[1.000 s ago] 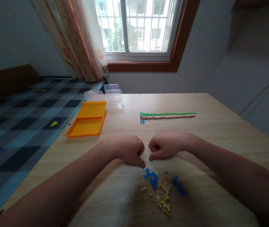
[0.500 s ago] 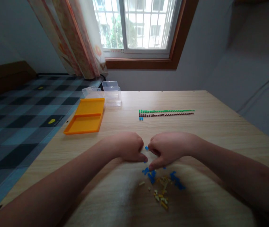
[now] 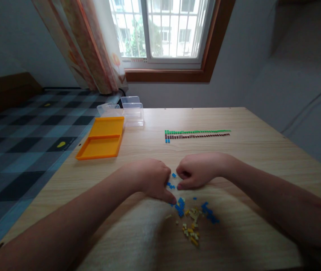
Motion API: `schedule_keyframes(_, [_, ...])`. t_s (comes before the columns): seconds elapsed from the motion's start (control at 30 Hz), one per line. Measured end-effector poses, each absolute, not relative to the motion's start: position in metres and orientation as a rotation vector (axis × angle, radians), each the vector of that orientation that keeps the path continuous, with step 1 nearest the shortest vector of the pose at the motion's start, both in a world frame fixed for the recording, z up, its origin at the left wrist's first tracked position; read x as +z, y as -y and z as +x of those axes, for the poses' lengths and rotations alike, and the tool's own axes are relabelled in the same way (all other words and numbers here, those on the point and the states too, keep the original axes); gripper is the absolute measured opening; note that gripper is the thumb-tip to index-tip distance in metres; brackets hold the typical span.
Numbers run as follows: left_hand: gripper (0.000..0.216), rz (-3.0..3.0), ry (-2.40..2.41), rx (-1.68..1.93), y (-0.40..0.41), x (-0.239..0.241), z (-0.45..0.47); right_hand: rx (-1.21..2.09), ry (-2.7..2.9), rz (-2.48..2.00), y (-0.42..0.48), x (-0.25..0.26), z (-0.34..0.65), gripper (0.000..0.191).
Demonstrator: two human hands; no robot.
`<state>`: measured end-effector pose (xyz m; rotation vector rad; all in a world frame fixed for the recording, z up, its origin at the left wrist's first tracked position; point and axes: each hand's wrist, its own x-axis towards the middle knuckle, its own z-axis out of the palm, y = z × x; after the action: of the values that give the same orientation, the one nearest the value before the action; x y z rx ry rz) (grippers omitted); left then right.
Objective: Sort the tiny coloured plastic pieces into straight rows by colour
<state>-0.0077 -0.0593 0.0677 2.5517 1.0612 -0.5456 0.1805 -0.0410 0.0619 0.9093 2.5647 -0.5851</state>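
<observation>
My left hand [image 3: 153, 178] rests low over the table, its fingers curled and its thumb stretched apart toward a pile of small blue building pieces [image 3: 180, 207]. Facing it, my right hand [image 3: 197, 171] has bent fingers, with a gap between them and the thumb; I see nothing held there. Between the two hands lie a single blue piece [image 3: 174, 175] and a few more blue pieces [image 3: 171, 186]. Closer to me is a scatter of yellow and cream pieces [image 3: 191, 230], with another blue cluster [image 3: 209, 213] on its right. The undersides of both hands are hidden.
Farther back run a green row [image 3: 197, 131] and a dark brown row [image 3: 197, 136] of small pieces, with two blue pieces [image 3: 167, 141] at their left end. An orange open case [image 3: 99, 146] and clear plastic boxes [image 3: 133, 114] stand left, beside a checked bed [image 3: 36, 150].
My right thumb has drawn up, away from the blue pile. My left thumb has moved down toward that pile. A few blue pieces now show between the hands.
</observation>
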Motion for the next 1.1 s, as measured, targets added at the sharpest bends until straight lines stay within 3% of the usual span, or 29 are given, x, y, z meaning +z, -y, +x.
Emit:
schedule_keyframes(0.33, [0.046, 2.589, -1.081, -0.61, 0.059, 0.066, -0.005, -0.562, -2.588, 0.846, 0.043, 0.055, 0.184, 0.052])
schedule_keyframes(0.67, [0.046, 2.563, -1.081, -0.584, 0.058, 0.068, -0.005, -0.57, -2.552, 0.811, 0.042, 0.06, 0.185, 0.041])
schedule_keyframes(1.1, [0.051, 2.577, -1.101, -0.614, 0.057, 0.07, -0.002, -0.506, -2.575, 0.87, 0.05, 0.058, 0.181, 0.062])
